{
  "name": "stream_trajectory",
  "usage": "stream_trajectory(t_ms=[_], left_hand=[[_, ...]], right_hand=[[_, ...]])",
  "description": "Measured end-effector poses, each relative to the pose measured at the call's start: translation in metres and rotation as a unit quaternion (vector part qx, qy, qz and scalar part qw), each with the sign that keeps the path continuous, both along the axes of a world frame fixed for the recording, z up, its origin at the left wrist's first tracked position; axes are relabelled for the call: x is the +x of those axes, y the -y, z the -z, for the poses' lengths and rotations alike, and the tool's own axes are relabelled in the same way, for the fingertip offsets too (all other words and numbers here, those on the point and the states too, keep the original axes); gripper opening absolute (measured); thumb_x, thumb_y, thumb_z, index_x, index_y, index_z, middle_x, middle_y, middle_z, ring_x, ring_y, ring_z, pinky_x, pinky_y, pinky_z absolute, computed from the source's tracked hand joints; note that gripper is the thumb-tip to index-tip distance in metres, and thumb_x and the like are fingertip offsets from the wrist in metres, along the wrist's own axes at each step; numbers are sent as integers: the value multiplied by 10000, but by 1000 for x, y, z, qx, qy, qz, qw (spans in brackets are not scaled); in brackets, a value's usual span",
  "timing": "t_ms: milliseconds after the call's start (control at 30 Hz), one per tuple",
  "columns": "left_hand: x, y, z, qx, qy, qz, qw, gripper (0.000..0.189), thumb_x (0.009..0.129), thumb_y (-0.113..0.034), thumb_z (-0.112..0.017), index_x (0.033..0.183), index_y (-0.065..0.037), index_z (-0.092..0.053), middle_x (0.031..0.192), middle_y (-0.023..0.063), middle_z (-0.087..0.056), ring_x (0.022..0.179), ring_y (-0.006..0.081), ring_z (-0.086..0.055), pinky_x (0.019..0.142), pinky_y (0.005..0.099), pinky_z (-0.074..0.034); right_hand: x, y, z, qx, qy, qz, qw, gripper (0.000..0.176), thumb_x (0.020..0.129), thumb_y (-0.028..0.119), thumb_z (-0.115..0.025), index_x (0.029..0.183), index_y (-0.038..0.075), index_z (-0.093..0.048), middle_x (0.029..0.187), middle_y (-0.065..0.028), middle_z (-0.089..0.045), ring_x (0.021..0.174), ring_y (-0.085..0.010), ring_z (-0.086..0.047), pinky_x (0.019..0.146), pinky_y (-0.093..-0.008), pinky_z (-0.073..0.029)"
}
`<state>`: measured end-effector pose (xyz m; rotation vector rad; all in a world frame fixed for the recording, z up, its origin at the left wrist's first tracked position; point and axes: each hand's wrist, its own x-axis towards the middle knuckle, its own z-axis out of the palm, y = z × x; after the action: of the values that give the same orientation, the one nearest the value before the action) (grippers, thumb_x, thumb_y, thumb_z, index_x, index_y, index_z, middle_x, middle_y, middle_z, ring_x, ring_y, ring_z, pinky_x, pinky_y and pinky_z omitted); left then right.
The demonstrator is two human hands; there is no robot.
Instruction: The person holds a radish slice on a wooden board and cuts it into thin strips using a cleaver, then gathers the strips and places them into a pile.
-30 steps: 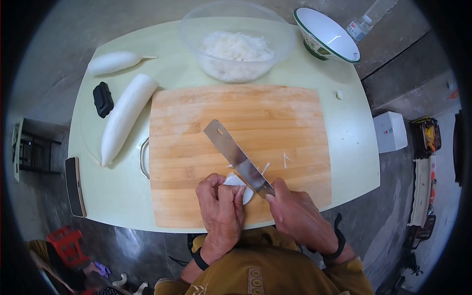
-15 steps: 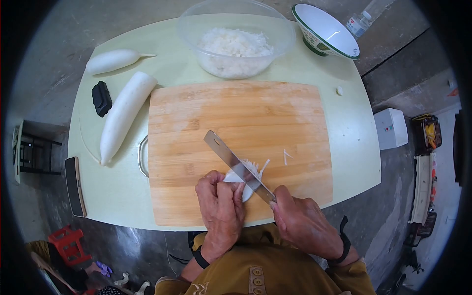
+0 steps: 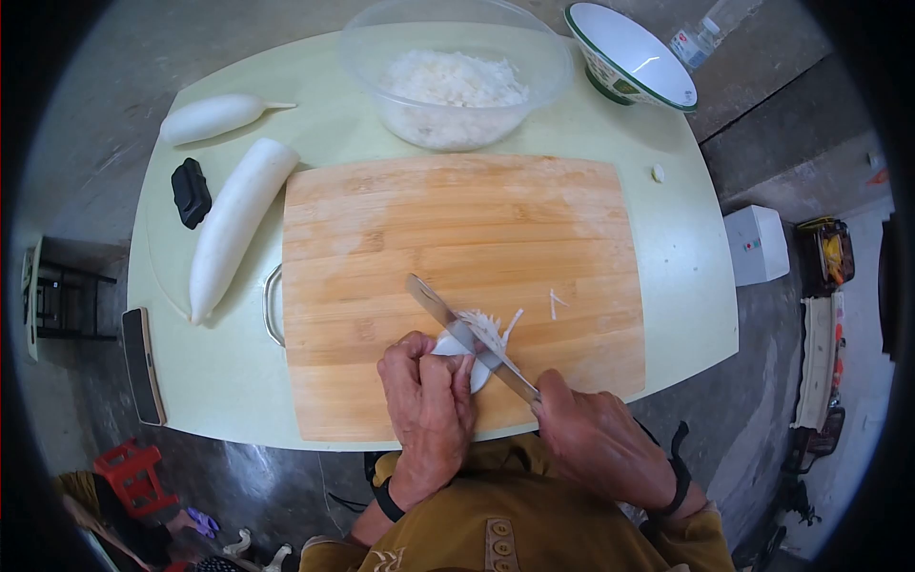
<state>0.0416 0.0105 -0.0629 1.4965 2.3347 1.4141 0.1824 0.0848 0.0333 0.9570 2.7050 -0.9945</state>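
Observation:
My left hand has its fingers curled on a piece of white radish, pressing it to the wooden cutting board. In my right hand is the handle of a kitchen knife. Its blade lies diagonally across the radish piece, close to the left fingertips. Thin radish shreds are bunched along the far side of the blade. A couple of loose shreds lie on the board farther right.
A clear plastic bowl of shredded radish stands behind the board. Left of it are a large white radish, a smaller radish, a black object and a phone. A green-rimmed bowl sits at the back right.
The knife has drawn back toward me and to the right over the radish, with my right hand slightly lower. My left hand stays in place on the piece.

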Motion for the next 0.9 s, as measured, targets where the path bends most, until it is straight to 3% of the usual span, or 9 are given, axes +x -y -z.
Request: stream_trajectory(t_ms=[33, 67, 133, 600, 833, 900], left_hand=[[-1, 1, 1, 0, 1, 2, 1000, 172, 761, 31, -702, 837, 3, -550, 932, 216, -521, 893, 356, -560, 665, 398, -481], [-2, 2, 3, -1, 1, 16, 1000, 168, 769, 15, -697, 852, 3, -552, 960, 209, -511, 881, 354, -536, 690, 411, -453], [-3, 3, 5, -2, 0, 28, 1000, 166, 776, -1, -693, 866, 2, -553, 989, 203, -502, 868, 351, -512, 715, 424, -424], [0, 5, 1, -7, 28, 12, 999, 153, 806, -18, -673, 864, -2, -532, 999, 204, -502, 905, 357, -513, 748, 427, -439], [-1, 5, 1, -20, 13, 15, 1000, 154, 805, -8, -671, 870, 4, -532, 998, 209, -502, 902, 354, -511, 742, 420, -443], [-1, 4, 0, -8, 0, 6, 1000, 168, 797, 25, -675, 879, 0, -530, 939, 212, -501, 905, 362, -545, 674, 404, -480]], right_hand=[[-5, -1, 2, -2, -13, 7, 1000, 137, 876, 30, -530, 897, -9, -400, 578, -195, -529, 555, -404, -570, 500, -474, -432], [-11, -3, 6, -3, -13, 8, 1000, 137, 876, 30, -530, 897, -9, -400, 578, -195, -529, 555, -404, -570, 500, -474, -432], [-20, -7, 14, 1, -19, -24, 1000, 248, 775, 0, -569, 945, -17, -389, 689, -221, -600, 593, -412, -602, 500, -476, -471], [-12, -5, 13, -25, -69, 36, 997, 164, 827, 14, -538, 904, -2, -394, 650, -195, -571, 566, -393, -578, 477, -470, -439], [-9, 0, 11, -4, -85, 12, 996, 165, 812, -6, -529, 907, -2, -394, 700, -200, -590, 588, -385, -593, 474, -450, -456], [-9, 3, 12, 5, -84, 13, 996, 170, 804, -11, -528, 907, -3, -394, 710, -202, -593, 588, -387, -596, 475, -453, -461]])
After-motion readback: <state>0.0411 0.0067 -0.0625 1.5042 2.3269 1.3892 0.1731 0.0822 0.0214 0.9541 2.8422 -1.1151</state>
